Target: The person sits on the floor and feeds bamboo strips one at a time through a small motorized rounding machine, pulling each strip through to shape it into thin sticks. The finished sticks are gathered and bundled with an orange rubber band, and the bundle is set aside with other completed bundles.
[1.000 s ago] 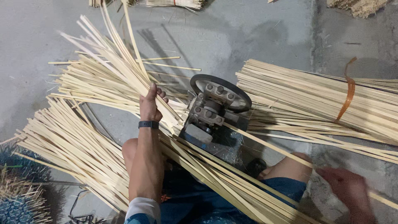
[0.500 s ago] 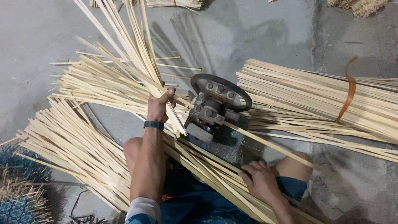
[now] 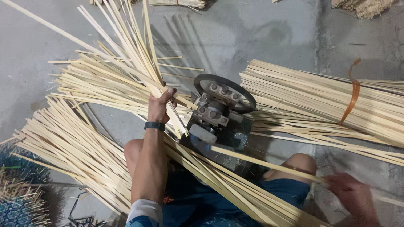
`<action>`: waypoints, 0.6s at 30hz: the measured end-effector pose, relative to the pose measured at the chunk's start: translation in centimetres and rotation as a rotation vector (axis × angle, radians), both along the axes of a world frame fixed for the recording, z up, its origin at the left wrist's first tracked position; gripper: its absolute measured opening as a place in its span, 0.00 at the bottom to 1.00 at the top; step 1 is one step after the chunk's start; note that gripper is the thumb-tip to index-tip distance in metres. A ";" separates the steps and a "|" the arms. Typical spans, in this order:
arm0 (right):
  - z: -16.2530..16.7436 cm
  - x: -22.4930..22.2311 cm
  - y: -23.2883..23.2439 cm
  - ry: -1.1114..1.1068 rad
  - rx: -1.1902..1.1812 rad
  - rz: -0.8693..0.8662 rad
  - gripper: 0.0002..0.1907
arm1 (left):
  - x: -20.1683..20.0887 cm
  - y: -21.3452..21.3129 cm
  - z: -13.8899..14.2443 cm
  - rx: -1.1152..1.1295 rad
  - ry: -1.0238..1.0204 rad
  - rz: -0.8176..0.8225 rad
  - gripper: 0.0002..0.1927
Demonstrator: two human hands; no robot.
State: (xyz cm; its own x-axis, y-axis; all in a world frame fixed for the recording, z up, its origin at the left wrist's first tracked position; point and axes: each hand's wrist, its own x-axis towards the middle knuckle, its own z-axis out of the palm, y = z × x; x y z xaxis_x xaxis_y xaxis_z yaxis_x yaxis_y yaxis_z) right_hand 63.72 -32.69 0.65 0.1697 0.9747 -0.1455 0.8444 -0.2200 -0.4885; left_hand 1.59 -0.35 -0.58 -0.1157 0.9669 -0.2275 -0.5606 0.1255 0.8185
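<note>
My left hand (image 3: 159, 106), with a dark band on the wrist, grips a fan of thin pale bamboo strips (image 3: 126, 46) that rise up and away to the upper left of a small metal splitting machine (image 3: 216, 110) with a dark round wheel. My right hand (image 3: 351, 196), blurred at the lower right, is closed on one long bamboo strip (image 3: 261, 162) that runs from the machine's near side out to the right. My bare knees flank the machine.
A tied bundle of bamboo strips (image 3: 328, 98) with an orange band lies right of the machine. Loose strips (image 3: 63, 143) are piled across the concrete floor at left. A blue bristly object (image 3: 19, 197) sits at the lower left corner.
My left hand has lifted the fan of strips higher and steeper. My right hand came in near the machine, then drew back to the lower right along the single strip.
</note>
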 end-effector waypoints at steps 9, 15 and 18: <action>1.4 -2.2 2.4 -0.389 -0.076 -0.098 0.15 | -1.8 0.5 0.5 -0.040 0.051 0.165 0.13; 3.6 -14.6 6.1 -0.161 0.402 0.175 0.18 | -2.1 0.6 0.1 0.021 -0.112 0.170 0.13; 4.9 -19.3 6.4 -0.190 0.489 0.249 0.13 | -2.5 0.3 0.1 0.018 -0.144 0.173 0.13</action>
State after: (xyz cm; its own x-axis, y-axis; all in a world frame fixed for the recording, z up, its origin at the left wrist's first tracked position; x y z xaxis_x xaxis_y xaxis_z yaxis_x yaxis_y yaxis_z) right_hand 44.39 -26.33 5.52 -0.0943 0.9349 0.3421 0.9247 0.2096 -0.3179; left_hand -0.93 -0.03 -0.49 -0.2476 0.9395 -0.2366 -0.6835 0.0037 0.7299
